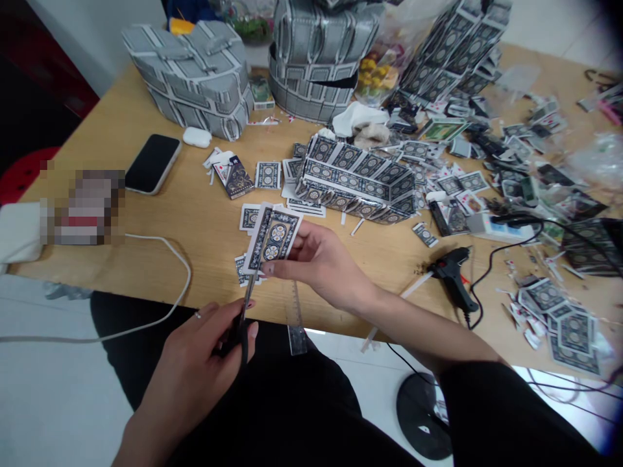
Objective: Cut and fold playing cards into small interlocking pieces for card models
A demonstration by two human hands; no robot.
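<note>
playing cards sit mid-frame, pinched between the right hand's thumb and fingers, while the left hand's fingers grip scissors at their lower edge.

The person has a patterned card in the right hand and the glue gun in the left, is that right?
Not quite: in the head view, the left hand holds scissors, while the glue gun lies on the table. The patterned card is in the right hand.
</note>
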